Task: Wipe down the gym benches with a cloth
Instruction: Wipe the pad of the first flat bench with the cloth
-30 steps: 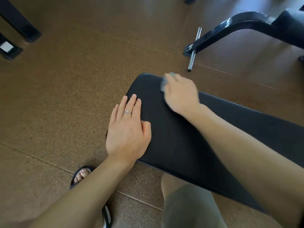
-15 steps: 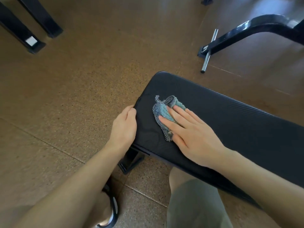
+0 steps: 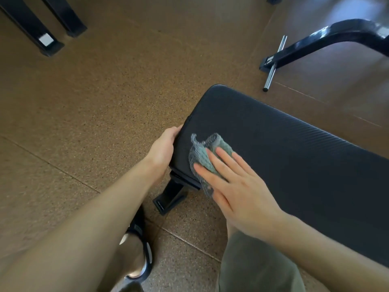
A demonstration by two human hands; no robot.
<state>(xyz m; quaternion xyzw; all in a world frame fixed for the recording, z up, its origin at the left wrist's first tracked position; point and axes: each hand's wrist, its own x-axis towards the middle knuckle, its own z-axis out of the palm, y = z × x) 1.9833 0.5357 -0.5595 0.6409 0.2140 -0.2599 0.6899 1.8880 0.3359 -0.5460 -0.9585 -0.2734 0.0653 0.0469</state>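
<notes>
Wiping step; right hand (image 3: 237,190) flat, fingers straight, presses cloth (image 3: 203,154) on bench (image 3: 284,148) near end; left hand (image 3: 163,148) curled round bench edge; next, probably slide cloth along rest of pad.

- The bench pad (image 3: 294,161) runs out of frame at the right edge.
- The right hand (image 3: 237,186) covers part of the cloth (image 3: 202,152).
- The left hand (image 3: 163,148) has its fingertips hidden behind the pad's end.
- The curved black frame (image 3: 328,36) is cut off at the right.
</notes>
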